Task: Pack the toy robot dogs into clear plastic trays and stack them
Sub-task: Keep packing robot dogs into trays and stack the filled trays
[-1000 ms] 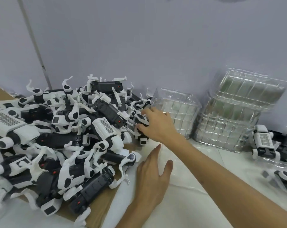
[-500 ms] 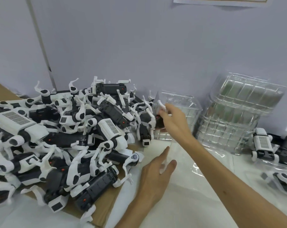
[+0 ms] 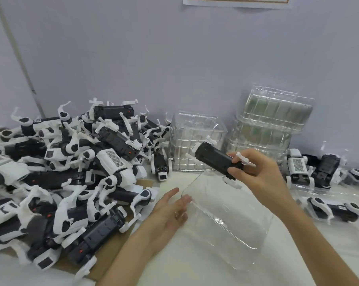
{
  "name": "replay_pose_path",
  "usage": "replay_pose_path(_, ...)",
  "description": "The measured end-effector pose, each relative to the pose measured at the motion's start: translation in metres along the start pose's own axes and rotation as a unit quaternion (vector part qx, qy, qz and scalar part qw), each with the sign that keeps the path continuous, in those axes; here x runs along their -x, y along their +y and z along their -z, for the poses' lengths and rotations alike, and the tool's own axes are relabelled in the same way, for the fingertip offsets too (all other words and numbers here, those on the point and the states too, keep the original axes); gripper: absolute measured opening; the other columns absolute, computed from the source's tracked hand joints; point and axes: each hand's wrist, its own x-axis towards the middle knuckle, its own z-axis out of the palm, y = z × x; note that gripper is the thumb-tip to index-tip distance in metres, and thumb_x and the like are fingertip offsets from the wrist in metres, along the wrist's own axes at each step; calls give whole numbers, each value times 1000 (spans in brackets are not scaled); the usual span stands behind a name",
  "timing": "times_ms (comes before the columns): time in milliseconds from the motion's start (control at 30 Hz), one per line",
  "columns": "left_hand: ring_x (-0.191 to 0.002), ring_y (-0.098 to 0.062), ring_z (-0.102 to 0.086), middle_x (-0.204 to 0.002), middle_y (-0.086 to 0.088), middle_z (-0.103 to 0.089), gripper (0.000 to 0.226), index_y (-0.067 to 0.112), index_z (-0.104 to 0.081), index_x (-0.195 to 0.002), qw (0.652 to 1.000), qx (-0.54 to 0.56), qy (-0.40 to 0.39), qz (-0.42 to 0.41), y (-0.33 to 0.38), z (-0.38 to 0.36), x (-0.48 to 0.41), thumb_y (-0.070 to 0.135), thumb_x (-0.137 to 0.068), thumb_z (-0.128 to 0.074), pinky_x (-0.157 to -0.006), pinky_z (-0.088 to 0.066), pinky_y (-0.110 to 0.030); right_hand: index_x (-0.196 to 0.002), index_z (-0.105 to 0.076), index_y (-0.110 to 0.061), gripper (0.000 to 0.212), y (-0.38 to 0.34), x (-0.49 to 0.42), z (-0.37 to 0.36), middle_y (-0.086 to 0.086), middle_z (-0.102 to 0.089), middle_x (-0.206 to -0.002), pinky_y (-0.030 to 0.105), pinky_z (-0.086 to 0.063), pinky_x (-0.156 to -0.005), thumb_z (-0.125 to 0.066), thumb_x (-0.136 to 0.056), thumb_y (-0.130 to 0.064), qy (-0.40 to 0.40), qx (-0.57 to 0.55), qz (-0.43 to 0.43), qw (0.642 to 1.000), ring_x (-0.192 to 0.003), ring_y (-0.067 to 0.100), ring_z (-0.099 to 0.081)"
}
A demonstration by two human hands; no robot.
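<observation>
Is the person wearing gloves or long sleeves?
No. The left hand and right hand have no gloves. The left forearm and right forearm are uncovered too: no sleeve, watch or bracelet shows in the picture.

No legible text, wall sign (image 3: pixel 237 2) cut off at top, small label (image 3: pixel 38 120) on toy robot dog (image 3: pixel 51 122) blurred
</observation>
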Motion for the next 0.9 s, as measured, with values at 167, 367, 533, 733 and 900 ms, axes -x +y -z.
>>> replay_pose_path(167, -79, -18, -56, -95, -13, -63, 64, 7, -66, -99, 992, 86, -60, 72, 15, 9, 0, 19, -46, -101, -63, -56, -28, -77, -64, -29, 36, 6, 2, 24, -10, -75, -104, 33, -58, -73, -72, -83, 6, 4, -16, -6, 1000, -79, 20, -75)
replay_pose_path(367, -58, -11, -55, -70, -3, -58, 23, 5, -63, -107, 982, 180, 48, 2, 5, 2, -8, 3, -87, -54, -58, -57, -25, -81, -67, -21, 31, 11, 0, 40, -5, -74, -111, 28, -58, -73, -72, -82, 10, -15, -36, -15, 999, -82, 22, -75)
replay_pose_path(533, -59, -10, -51, -60, 0, -58, 12, 10, -63, -95, 976, 185, 103, -41, -2, 0, -15, 9, -97, -52, -54, -55, -21, -83, -69, -16, 26, 12, 1, 35, -7, -74, -108, 31, -61, -75, -75, -79, 9, -43, -26, -10, 999, -83, 20, -75)
replay_pose_path(733, -54, -9, -46, -54, 2, -49, 11, 13, -58, -77, 972, 174, 138, -79, -5, 0, -18, 17, -85, -65, -68, -56, -27, -77, -69, -23, 36, 16, 6, 21, -11, -75, -100, 24, -58, -70, -77, -75, 12, -53, 22, 6, 998, -80, 15, -74)
replay_pose_path(900, -54, -10, -56, -58, -1, -58, 15, 11, -62, -89, 972, 162, 154, -77, -5, -3, -18, 15, -100, -54, -72, -55, -32, -81, -74, -21, 32, 24, 7, 15, -13, -74, -101, 34, -60, -75, -80, -72, 8, -60, 74, 8, 995, -79, 15, -73)
